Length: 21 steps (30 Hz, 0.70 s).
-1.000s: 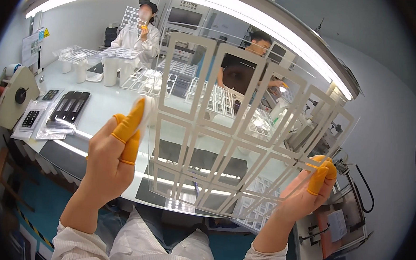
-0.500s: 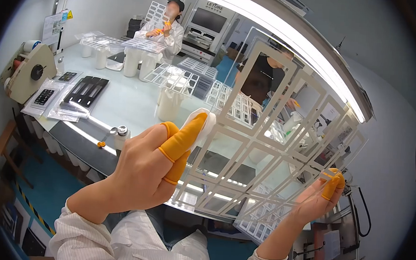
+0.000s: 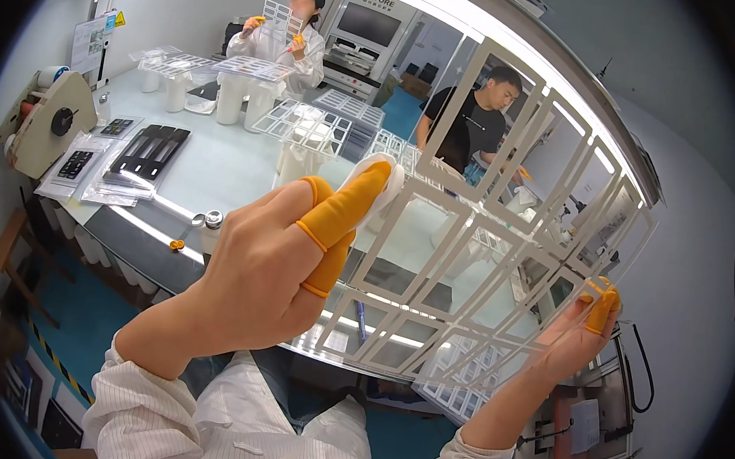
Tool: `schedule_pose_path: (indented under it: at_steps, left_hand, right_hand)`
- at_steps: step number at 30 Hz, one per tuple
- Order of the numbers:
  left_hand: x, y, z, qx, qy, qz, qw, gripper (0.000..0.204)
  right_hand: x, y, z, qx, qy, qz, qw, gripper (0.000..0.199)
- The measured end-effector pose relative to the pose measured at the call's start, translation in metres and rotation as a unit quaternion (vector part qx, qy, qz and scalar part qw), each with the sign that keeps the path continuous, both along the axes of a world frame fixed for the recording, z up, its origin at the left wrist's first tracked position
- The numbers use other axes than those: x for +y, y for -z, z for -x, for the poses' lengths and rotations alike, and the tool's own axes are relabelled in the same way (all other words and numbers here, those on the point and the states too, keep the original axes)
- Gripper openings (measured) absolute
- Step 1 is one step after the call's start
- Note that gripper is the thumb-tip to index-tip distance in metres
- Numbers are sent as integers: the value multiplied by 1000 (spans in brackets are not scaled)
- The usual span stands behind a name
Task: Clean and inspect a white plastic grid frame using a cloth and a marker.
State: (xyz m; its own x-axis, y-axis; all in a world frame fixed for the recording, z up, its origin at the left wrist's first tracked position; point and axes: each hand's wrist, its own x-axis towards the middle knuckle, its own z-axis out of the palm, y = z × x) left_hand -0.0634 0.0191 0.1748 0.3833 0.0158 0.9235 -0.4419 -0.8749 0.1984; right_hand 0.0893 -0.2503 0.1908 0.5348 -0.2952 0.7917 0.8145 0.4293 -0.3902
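A large clear sheet printed with rows of white rectangular frames [image 3: 480,208] is held up, tilted, in front of me. At its right edge, my right hand [image 3: 575,336], with orange finger cots, grips the sheet between bent fingers and thumb. My left hand [image 3: 256,261], also in orange finger cots, is closed on a folded white wiping cloth [image 3: 394,186]. The cloth is at the left side of the sheet; whether it presses on the surface I cannot tell.
Similar framed sheets [image 3: 306,126] rest on white cylinders across the glass table. A metal-topped bottle [image 3: 212,220], a blue pen [image 3: 360,320], black panels [image 3: 151,153] and a tape dispenser [image 3: 50,117] are around. Two people work beyond, one holding a sheet [image 3: 281,21].
The cloth in my left hand has moved up and right. The sheet has shifted slightly and tilted, and my right hand has moved a little right. The far person has raised a hand.
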Motion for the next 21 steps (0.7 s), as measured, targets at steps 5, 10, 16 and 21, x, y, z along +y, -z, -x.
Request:
schedule_pose_path:
  at_steps: [5, 10, 16, 21]
  left_hand:
    - [3, 7, -11, 0, 20, 47, 999, 29]
    - [-1, 20, -16, 28, 22, 67, 997, 28]
    - [-13, 37, -22, 67, 43, 98, 992, 33]
    - [-21, 48, -24, 105, 74, 113, 985, 33]
  right_hand:
    - [-11, -19, -4, 20, 9, 2, 1000, 21]
    - [-28, -38, -14, 9, 33, 25, 999, 21]
    - [-31, -51, -6, 13, 50, 13, 999, 19]
    - [-31, -56, -5, -4, 42, 24, 999, 19]
